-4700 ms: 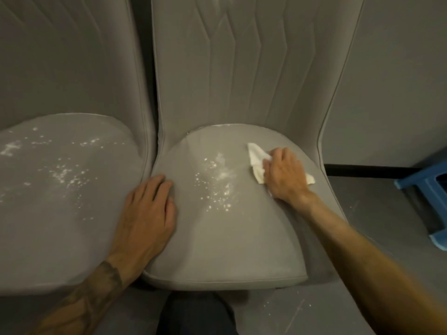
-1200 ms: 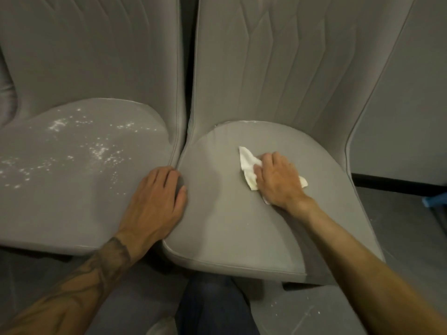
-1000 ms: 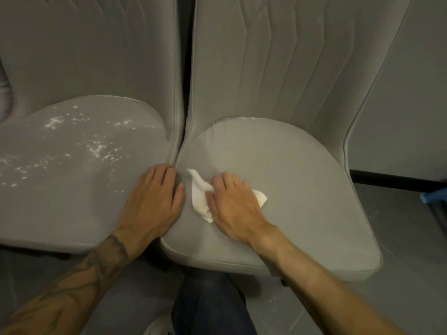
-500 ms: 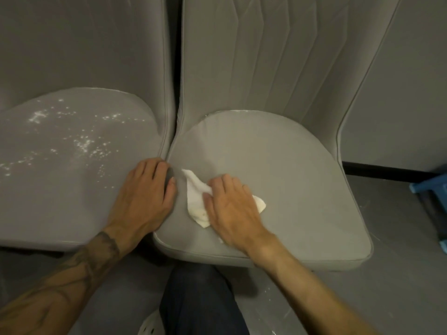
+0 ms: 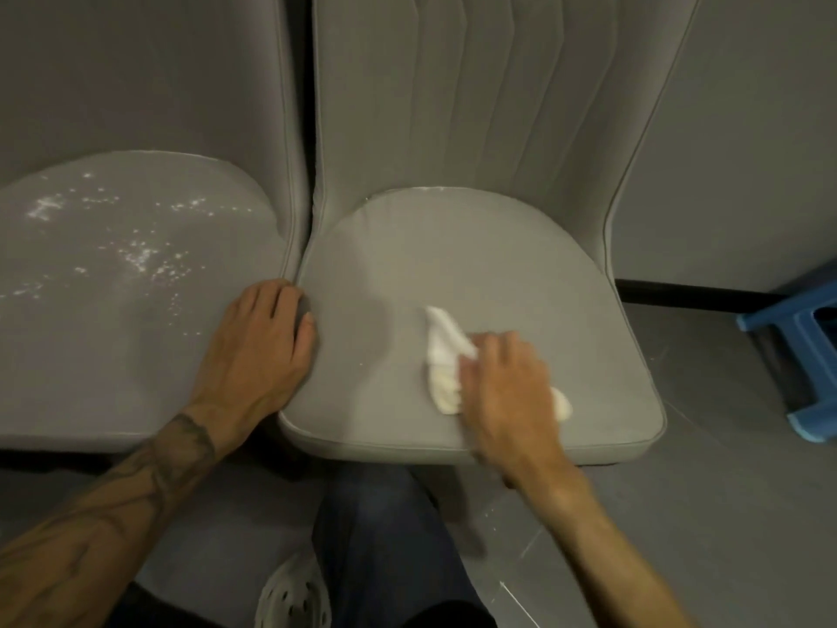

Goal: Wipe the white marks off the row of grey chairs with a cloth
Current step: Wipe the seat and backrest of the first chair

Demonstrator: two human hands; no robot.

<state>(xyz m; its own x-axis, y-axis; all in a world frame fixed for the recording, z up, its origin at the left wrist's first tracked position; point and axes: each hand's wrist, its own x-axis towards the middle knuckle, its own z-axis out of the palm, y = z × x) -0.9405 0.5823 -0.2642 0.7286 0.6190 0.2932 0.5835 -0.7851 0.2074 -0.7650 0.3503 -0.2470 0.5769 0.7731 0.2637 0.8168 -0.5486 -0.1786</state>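
Two grey upholstered chairs stand side by side. The left chair seat (image 5: 90,378) carries scattered white marks (image 5: 145,258). The right chair seat (image 5: 453,247) looks almost free of marks, apart from a thin white line along its back edge. My right hand (image 5: 507,392) lies on a crumpled white cloth (image 5: 441,351) near the front right of that seat, fingers curled over it. The cloth sticks out ahead of the fingers and behind the palm. My left hand (image 5: 258,351) rests flat across the gap between the two seats.
A blue plastic stool (image 5: 810,328) stands on the grey floor at the right. A grey wall (image 5: 747,129) rises behind it. My dark trouser leg (image 5: 385,537) and a light perforated shoe (image 5: 292,596) are below the seats.
The white marks on the right seat have been wiped away. My right hand slid the cloth to the seat's left front, then back towards the right front. My left hand stayed put.
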